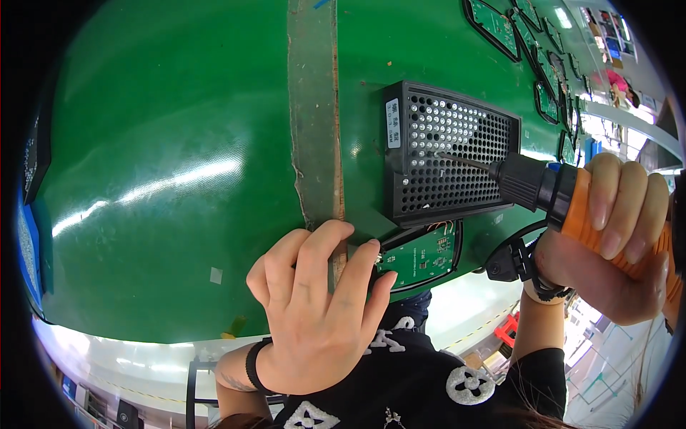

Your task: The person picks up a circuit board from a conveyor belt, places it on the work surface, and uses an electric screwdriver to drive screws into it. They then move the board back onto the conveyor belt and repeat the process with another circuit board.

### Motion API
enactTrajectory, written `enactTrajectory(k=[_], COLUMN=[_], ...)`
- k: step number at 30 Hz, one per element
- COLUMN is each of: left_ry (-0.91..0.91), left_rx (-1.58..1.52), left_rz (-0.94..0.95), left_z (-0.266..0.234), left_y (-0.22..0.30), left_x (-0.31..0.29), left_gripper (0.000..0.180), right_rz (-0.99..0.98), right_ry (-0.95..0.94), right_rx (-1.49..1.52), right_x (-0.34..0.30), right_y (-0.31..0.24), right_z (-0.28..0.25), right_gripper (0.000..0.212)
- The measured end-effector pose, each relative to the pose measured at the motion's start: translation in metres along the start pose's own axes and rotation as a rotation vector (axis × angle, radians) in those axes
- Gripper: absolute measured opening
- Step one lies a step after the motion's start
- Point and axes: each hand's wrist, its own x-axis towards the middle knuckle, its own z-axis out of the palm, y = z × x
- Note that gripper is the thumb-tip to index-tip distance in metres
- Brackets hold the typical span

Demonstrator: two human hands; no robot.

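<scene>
Orange-and-black power screwdriver (pixel 573 207): bit over the black rectangular plastic screw tray (pixel 394 196), tip at a silver screw near the edge of the filled patch. I read that as the pickup step; can't tell from here if the screw is on the bit. Right hand (pixel 589 275): fingers wrapped round the orange grip.

Tray's partly stocked: silver screws (pixel 443 118) mostly upper left, dark holes with none showing to the right and below, so plenty left.

Green circuit board in a black frame (pixel 421 261) lies on the green table (pixel 179 93), just below the tray. No driving under way on it; can't count fitted screws. Left hand (pixel 307 307): fingers spread, index and thumb at the board's left end; can't tell if they pinch it.

More black-framed green boards (pixel 493 28) sit far right; can't judge whether they're finished.
</scene>
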Motion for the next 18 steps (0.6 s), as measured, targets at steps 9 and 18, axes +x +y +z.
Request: enactTrajectory(k=[9, 18], left_ry=[0.032, 0.049], left_rx=[0.02, -0.072], left_rz=[0.035, 0.019], left_z=[0.003, 0.004], left_y=[-0.003, 0.003], left_x=[0.0, 0.003], left_gripper=[0.036, 0.039], right_rz=[-0.034, -0.107], right_ry=[-0.02, -0.421], right_rx=[-0.006, 0.229], right_x=[0.0, -0.002], right_y=[0.0, -0.024], right_z=[-0.007, 0.001], right_gripper=[0.013, 0.033])
